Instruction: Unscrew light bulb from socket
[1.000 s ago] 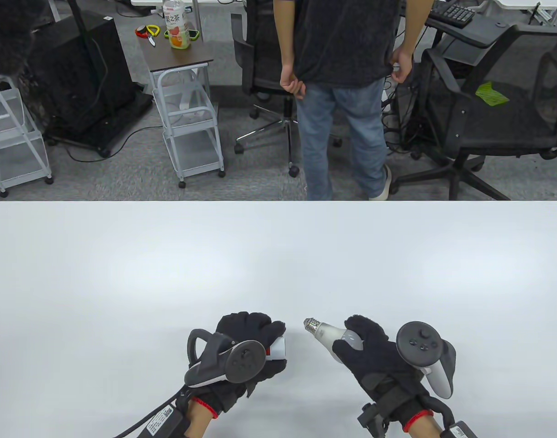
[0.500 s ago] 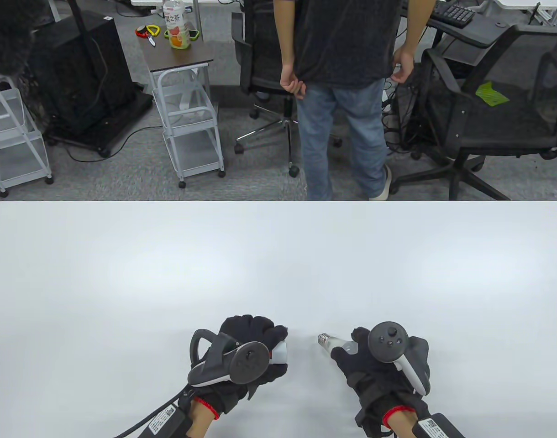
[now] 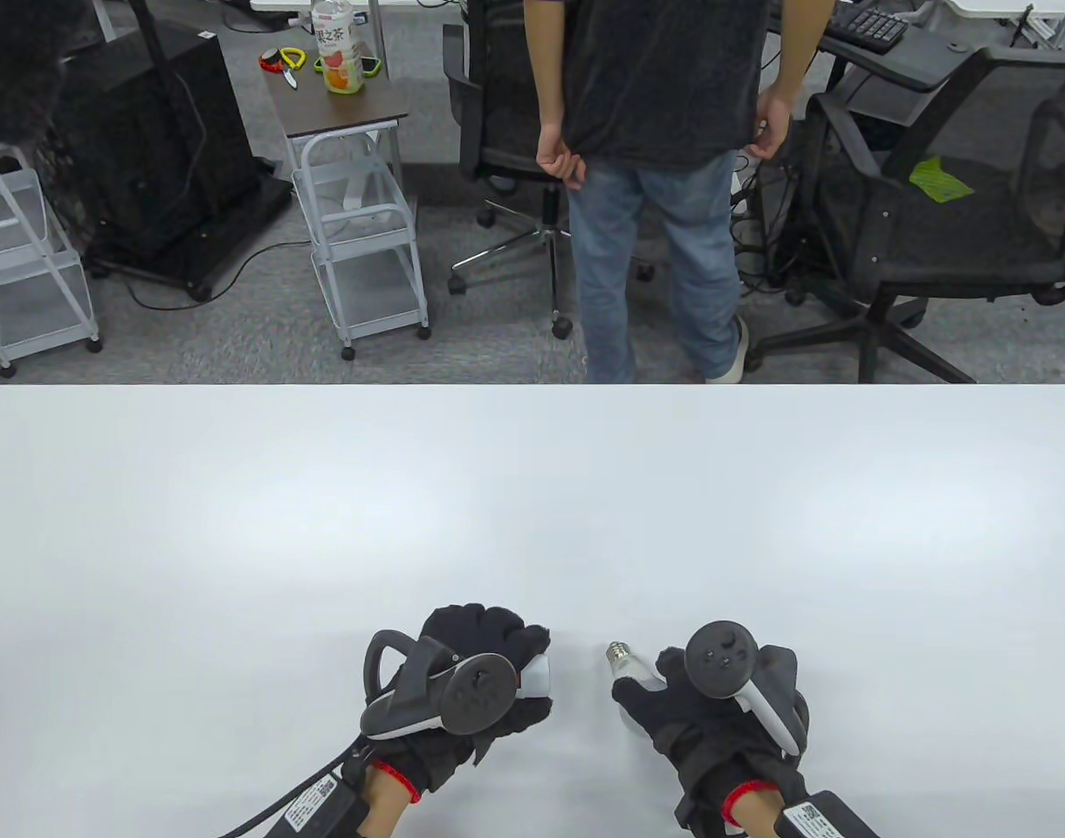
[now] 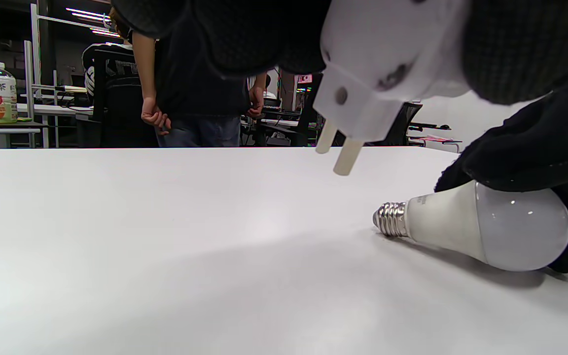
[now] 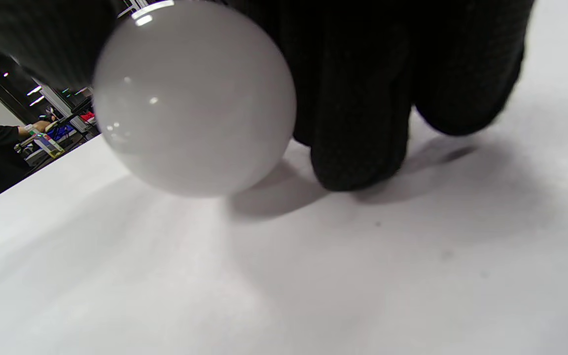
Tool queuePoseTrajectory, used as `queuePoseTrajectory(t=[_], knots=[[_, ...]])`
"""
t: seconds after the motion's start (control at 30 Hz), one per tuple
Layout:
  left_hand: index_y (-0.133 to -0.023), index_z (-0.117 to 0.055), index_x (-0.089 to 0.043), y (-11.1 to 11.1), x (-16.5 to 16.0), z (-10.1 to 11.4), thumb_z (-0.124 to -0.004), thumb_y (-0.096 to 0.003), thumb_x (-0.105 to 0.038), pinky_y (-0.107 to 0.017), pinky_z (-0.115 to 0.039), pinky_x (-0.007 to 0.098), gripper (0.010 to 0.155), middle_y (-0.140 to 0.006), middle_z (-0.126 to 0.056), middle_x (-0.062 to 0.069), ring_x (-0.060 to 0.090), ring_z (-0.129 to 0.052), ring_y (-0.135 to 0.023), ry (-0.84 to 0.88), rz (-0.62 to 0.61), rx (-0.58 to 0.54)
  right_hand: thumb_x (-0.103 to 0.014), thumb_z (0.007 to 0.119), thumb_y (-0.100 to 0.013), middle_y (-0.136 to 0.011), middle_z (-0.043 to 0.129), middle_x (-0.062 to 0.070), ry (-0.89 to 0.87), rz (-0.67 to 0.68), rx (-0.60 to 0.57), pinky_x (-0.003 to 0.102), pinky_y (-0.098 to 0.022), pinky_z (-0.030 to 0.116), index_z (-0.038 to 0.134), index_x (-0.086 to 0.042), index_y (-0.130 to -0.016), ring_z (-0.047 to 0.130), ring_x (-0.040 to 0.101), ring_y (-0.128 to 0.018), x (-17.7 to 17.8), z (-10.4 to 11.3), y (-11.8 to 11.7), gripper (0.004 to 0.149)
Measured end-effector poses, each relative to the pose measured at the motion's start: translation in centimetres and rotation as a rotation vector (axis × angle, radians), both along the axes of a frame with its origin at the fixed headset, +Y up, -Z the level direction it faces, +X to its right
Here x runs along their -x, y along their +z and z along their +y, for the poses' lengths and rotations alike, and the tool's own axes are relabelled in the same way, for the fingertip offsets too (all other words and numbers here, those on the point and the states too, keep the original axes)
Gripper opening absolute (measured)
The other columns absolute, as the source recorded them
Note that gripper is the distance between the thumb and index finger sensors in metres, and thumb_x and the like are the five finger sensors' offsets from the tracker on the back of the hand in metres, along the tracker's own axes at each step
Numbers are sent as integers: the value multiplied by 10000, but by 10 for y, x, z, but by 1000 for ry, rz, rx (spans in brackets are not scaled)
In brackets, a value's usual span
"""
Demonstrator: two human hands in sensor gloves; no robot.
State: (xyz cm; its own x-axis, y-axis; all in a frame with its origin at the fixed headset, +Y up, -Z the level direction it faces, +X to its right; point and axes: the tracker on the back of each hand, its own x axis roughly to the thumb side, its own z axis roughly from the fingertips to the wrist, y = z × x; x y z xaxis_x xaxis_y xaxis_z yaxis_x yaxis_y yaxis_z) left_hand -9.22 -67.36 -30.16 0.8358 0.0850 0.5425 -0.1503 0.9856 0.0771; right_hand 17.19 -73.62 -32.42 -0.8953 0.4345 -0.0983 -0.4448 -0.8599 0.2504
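White desk (image 3: 532, 489), one bulb lying on it

The light bulb (image 4: 481, 229) lies on its side near the front edge, screw base off the surface; a right-hand fingertip (image 5: 358, 158) touches down beside it.

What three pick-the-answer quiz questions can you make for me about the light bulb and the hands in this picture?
1. Where is the frosted white light bulb?
A. lying on the white table
B. on a chair
C. on the floor

2. How many prongs stick out of the white plastic plug-in socket?
A. none
B. two
C. five

3. Is the bulb screwed in?
A. yes
B. no, its metal thread is bare
C. half in

Answers: 1 A, it lies under the right hand. 2 B, two show below the left hand. 3 B, a gap separates them.
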Motion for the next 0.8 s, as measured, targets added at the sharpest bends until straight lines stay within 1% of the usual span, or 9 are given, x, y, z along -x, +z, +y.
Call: queuePoseTrajectory(t=[0.13, 0.43, 0.8], knots=[[-1007, -791, -195, 0, 0, 0, -970, -353, -575, -725, -591, 632, 777, -974, -809, 87, 361, -883, -760, -8, 0, 6, -749, 725, -376, -681, 976, 126, 3, 16, 8, 476, -384, 899, 654, -69, -929, 1077, 199, -397, 2, -1, 0, 879], [-1010, -788, -195, -1, -2, -1, -966, -354, -575, -730, -583, 632, 779, -979, -804, 87, 364, -875, -768, -23, 6, 14, -748, 705, -384, -653, 990, 122, 2, 25, 15, 475, -368, 902, 652, -59, -928, 1079, 192, -360, 4, -2, 0, 880], [-1012, -777, -178, -2, -4, -3, -959, -357, -570, -730, -582, 634, 784, -980, -798, 92, 365, -872, -769, -30, 11, 21, -772, 681, -380, -648, 973, 85, 84, 61, 22, 468, -374, 899, 657, -74, -923, 1066, 173, -359, 11, -3, 1, 885]])
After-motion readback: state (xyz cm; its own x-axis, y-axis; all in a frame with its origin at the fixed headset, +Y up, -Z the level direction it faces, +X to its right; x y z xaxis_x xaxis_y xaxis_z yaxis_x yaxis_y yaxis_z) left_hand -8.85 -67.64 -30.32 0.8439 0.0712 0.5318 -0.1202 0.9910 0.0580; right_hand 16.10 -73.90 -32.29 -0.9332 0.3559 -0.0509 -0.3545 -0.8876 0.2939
